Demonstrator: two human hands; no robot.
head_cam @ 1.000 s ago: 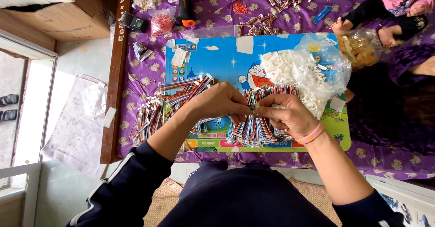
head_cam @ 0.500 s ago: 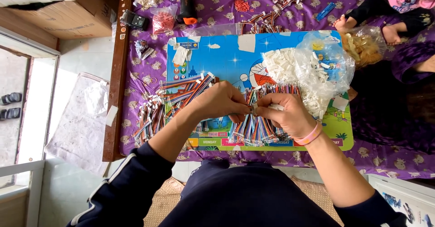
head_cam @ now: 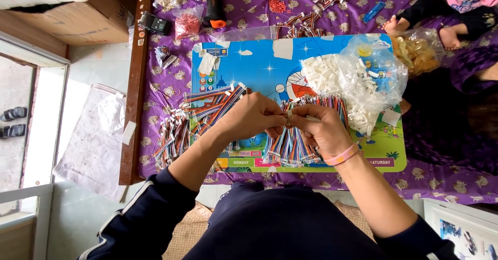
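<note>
1. The left hand and right hand meet fingertip to fingertip over a blue cartoon mat on the purple-clothed tabletop.
2. Both pinch one small white connector piece between them, fingers clenched on it.
3. Under the hands lies a fan of multicoloured ribbon wires; another heap of wires sits to the left.
4. A clear bag of white connectors rests just beside the right hand.
</note>
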